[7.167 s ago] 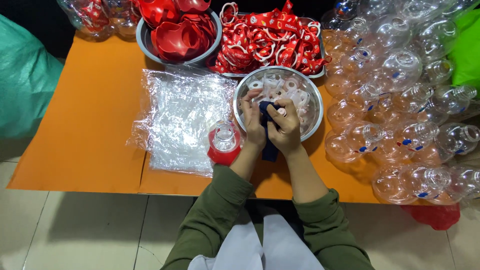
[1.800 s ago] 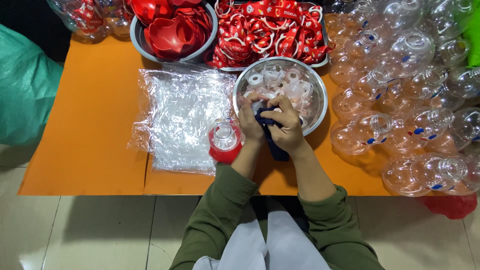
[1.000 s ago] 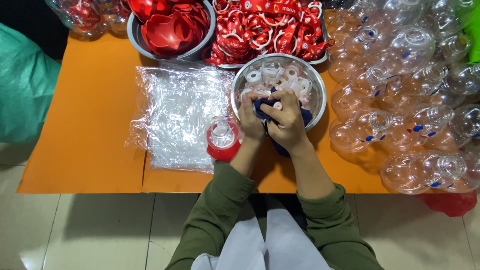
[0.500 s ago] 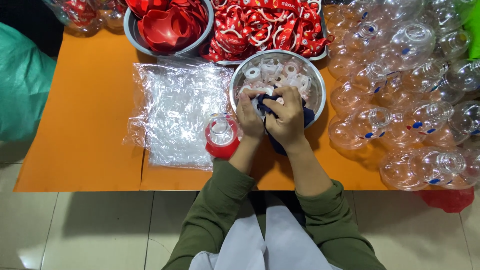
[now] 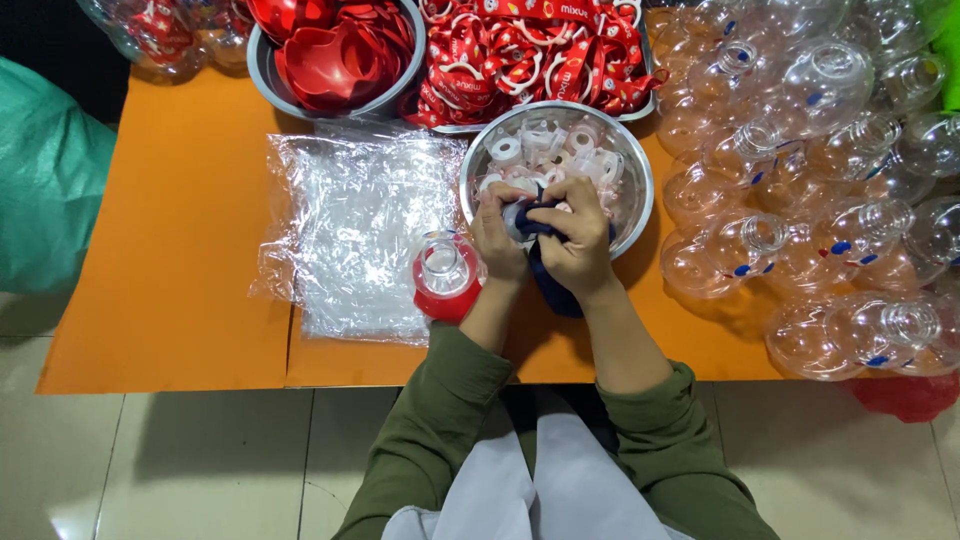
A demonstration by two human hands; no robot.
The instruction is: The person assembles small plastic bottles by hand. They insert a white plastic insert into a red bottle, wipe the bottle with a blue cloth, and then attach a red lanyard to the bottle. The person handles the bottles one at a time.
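Observation:
My left hand (image 5: pixel 497 237) and my right hand (image 5: pixel 573 243) meet at the near rim of a steel bowl (image 5: pixel 630 165) full of small white plastic fittings (image 5: pixel 545 150). Both hands grip a dark blue cloth (image 5: pixel 552 286) that hangs down below them; a small white piece seems pinched in it, mostly hidden by my fingers. Just left of my left hand a clear plastic bottle with a red base (image 5: pixel 446 278) stands upright on the orange table (image 5: pixel 170 270).
A stack of clear plastic bags (image 5: pixel 360 235) lies left of the bottle. At the back stand a bowl of red caps (image 5: pixel 335 50) and a tray of red straps (image 5: pixel 540 50). Many clear round bottles (image 5: pixel 820 190) pile on the right. A green sack (image 5: pixel 45 180) sits at left.
My hands stay joined on the blue cloth at the bowl's rim, with small finger movements. The view has shifted slightly; the red-based bottle has not moved.

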